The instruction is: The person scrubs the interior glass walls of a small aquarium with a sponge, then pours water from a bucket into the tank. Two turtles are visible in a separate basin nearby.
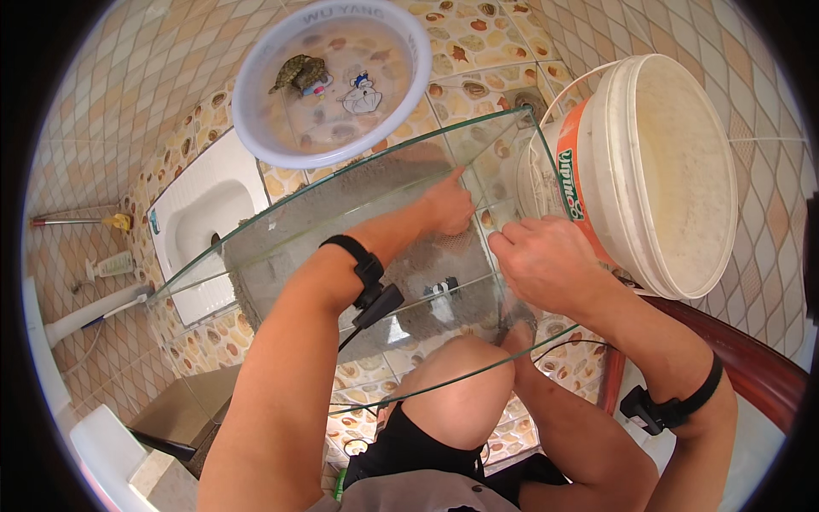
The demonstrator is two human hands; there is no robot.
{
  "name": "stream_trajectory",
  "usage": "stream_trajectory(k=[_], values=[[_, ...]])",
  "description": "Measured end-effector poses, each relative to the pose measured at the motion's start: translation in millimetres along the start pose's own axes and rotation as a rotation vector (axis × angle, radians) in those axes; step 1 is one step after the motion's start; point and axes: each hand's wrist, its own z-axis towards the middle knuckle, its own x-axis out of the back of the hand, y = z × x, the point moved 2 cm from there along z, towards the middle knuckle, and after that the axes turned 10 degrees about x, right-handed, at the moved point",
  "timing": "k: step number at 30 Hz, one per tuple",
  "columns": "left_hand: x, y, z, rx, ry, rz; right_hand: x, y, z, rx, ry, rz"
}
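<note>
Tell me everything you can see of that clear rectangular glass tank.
The clear rectangular glass tank is open-topped, with thin greenish edges and what looks like greyish dirt across its lower part. It runs diagonally over the patterned floor tiles, the pale blue plastic basin beyond it. Your bare left hand reaches inside; your right hand is curled at its right end, its grip unclear.

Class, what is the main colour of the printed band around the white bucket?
The band is orange; the head view shows it best.
</note>
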Motion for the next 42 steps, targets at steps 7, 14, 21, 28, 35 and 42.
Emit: stream_trajectory(k=[7, 14, 21, 28, 35, 42], values=[[16.6, 4.6, 24.7, -0.070, -0.329, 0.198, 0.6, 0.0, -0.1, 0.002, -0.015, 0.001], [20.5, 14.2, 36.2, -0.094, -0.381, 0.288, 0.2, 2.2, -1.7, 0.025, 0.063, -0.004], [20.3, 14.3, 23.7, -0.056, -0.323, 0.128, -3.2, 2.3, -2.8, 0.020, 0.096, -0.009], [25.0, 2.0, 20.5, 0.008, -0.186, 0.051, -2.0, 0.3, -1.0, 0.016, 0.089, 0.000], [12.6, 3.0, 30.0, 0.056, -0.030, -0.227, -1.8, 0.1, -2.0, 0.026, 0.088, -0.007], [-0.3, 3.7, 27.2, 0.137, 0.174, -0.542, -2.6, 1.1, -2.1, 0.021, 0.100, -0.016]])
